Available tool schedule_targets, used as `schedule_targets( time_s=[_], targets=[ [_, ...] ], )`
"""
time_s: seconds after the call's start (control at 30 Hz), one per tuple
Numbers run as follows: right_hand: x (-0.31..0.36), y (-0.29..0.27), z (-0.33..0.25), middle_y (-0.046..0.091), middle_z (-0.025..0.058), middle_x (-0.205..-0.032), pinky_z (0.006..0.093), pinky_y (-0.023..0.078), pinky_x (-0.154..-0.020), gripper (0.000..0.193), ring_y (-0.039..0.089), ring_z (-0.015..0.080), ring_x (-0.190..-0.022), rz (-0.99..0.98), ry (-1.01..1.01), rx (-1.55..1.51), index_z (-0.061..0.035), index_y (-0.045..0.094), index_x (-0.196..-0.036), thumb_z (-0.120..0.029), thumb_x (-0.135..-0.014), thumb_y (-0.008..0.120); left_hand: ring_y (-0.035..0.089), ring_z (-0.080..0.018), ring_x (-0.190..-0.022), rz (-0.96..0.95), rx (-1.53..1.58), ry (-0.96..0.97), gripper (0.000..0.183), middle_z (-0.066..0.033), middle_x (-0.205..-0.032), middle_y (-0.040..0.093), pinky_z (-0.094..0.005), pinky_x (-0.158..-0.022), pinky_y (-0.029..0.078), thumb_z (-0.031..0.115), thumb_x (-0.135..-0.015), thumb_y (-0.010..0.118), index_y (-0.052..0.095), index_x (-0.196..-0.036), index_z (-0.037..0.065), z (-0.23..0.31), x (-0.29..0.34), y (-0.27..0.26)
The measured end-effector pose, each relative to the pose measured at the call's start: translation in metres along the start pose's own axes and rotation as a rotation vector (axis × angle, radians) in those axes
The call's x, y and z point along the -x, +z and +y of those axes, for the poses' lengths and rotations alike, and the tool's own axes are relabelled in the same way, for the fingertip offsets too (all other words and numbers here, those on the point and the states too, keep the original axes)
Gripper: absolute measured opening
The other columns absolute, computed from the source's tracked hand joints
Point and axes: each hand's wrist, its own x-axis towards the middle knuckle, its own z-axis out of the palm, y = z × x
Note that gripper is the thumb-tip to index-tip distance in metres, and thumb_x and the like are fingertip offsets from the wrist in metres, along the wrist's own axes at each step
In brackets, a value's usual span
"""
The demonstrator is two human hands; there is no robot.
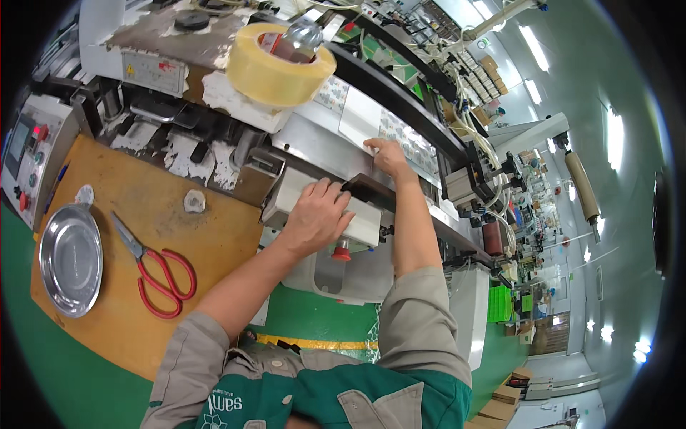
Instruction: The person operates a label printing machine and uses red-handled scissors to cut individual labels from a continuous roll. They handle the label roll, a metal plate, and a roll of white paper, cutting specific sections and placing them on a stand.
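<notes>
In the head view, I have the left grip [318, 214] laid palm-down on the white housing [366, 225] at the front of the machine [153, 39]; its fingers rest along the top with the thumb apart, clamped on nothing. A red button [341, 252] sits just below it.

My right grip [389, 156] reaches further out, its fingertips at the near edge of the white sheet [359, 113]. From here I cannot tell whether finger and thumb are together on that edge or apart. The sheet lies flat, with patterned sheeting [404, 132] showing on both sides of it. A dark bar [400, 100] slants across beyond.

A roll of tape [282, 80] is up on the machine, left of the sheet. Over on my left, the brown surface [143, 182] carries red-handled scissors [189, 275] beside a metal dish [70, 261], near a control panel [32, 161].
</notes>
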Motion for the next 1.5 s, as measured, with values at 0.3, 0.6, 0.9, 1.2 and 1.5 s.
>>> schedule_targets(
  time_s=[0.3,0.6,0.9,1.2,1.5],
  targets=[
    [0.001,0.01,0.006,0.065,0.015,-0.11,0.0388,0.043,-0.097,0.046,0.059,0.0329,-0.106,0.076,-0.109,0.059,-0.01,0.067,-0.108,0.005,-0.071,0.044,0.051,-0.0265,-0.099,0.109,-0.045,0.036,0.03,-0.0101,-0.095,0.056,-0.0368,-0.086,0.04,0.031,-0.081,0.063,0.06,-0.096,0.005,-0.005,0.005,0.014],
    [0.006,0.018,-0.005,0.058,0.0068,-0.124,0.042,0.041,-0.1,0.044,0.05,0.0353,-0.115,0.046,0.084,0.028,-0.0213,0.065,-0.114,-0.004,-0.079,0.046,0.052,-0.029,-0.106,0.022,-0.003,-0.005,0.034,-0.0118,-0.104,0.058,-0.04,-0.091,0.041,0.029,-0.082,0.063,0.062,-0.105,0.003,-0.001,0.004,0.007],
    [0.014,0.012,-0.025,0.059,0.0047,-0.123,0.0478,0.038,-0.098,0.043,0.05,0.0329,-0.118,0.045,0.216,0.012,-0.023,0.061,-0.118,-0.007,-0.08,0.049,0.052,-0.0287,-0.106,0.06,-0.057,0.038,0.034,-0.0128,-0.108,0.059,-0.0411,-0.092,0.041,0.028,-0.082,0.062,0.062,-0.105,0.003,0.001,0.0,0.008],
    [0.016,0.01,-0.038,0.062,0.0071,-0.118,0.0509,0.037,-0.095,0.029,0.051,0.0311,-0.115,0.081,0.243,0.012,-0.0174,0.064,-0.107,-0.012,-0.081,0.053,0.053,-0.0292,-0.107,0.007,-0.096,0.032,0.032,-0.0102,-0.11,0.06,-0.0414,-0.092,0.041,0.027,-0.083,0.061,0.062,-0.108,0.006,0.004,-0.004,0.009],
    [0.02,0.012,-0.032,0.06,0.0037,-0.12,0.0528,0.035,-0.096,0.026,0.048,0.03,-0.117,0.106,0.265,-0.009,-0.0189,0.063,-0.108,-0.013,-0.087,0.048,0.055,-0.0273,-0.107,-0.001,-0.169,0.06,0.031,-0.0085,-0.109,0.061,-0.0403,-0.09,0.042,0.027,-0.083,0.059,0.063,-0.108,0.008,0.012,-0.007,0.011]
  ],
)
